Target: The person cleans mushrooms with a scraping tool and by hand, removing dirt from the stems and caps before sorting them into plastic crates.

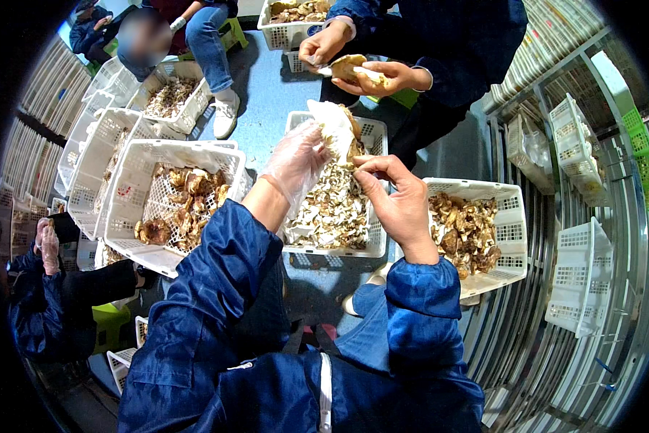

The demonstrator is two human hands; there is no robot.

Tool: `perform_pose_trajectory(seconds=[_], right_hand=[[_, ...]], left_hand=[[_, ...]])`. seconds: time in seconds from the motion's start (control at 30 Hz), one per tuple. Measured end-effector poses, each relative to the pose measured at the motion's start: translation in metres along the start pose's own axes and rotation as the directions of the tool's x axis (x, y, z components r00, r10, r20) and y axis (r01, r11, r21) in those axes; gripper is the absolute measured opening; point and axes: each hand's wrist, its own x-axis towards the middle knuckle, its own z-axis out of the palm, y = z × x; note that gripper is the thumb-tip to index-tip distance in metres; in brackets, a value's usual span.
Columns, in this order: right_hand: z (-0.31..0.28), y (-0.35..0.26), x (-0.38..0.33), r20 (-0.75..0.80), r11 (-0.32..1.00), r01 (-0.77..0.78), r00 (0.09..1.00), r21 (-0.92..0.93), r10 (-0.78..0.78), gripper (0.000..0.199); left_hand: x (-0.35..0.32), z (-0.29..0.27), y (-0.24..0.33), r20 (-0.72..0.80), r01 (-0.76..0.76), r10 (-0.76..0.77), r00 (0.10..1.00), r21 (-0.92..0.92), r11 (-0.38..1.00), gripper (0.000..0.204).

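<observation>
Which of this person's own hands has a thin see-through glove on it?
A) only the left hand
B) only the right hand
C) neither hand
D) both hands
A: the left hand is covered by a clear, crinkled plastic glove as it holds the large mushroom over the middle basket, while the right hand is bare, its fingers pinching at the mushroom.

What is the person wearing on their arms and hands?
Both arms are in dark blue jacket sleeves with gathered cuffs at the wrists. The left hand wears a thin, see-through plastic glove, wrinkly and loose. The right hand is bare, with no glove.
</observation>
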Motion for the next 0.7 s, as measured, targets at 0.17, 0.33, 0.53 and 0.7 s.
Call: perform_pose_trajectory(seconds=[0.17, 0.33, 0.53, 0.7], right_hand=[[0.003, -0.004, 0.0, -0.019, 0.995, 0.03, 0.999, -0.09, -0.032, 0.011], [0.004, 0.001, -0.002, -0.085, 0.998, -0.011, 0.996, -0.065, 0.006, 0.013], [-0.001, 0.01, 0.002, -0.183, 0.994, -0.078, 0.979, 0.07, 0.09, 0.011], [-0.017, 0.013, 0.006, -0.204, 0.984, -0.113, 0.969, 0.136, 0.139, 0.01]], left_hand=[[0.0, -0.006, -0.003, 0.04, 0.004, -0.004, 0.999, 0.017, 1.0, 0.022], [-0.012, 0.009, 0.002, 0.097, 0.09, -0.089, 0.991, -0.003, 0.996, 0.023], [-0.017, 0.008, 0.004, 0.208, 0.069, -0.063, 0.976, -0.023, 0.997, 0.026], [-0.022, 0.025, 0.007, 0.165, 0.047, -0.032, 0.986, -0.088, 0.995, 0.028]])
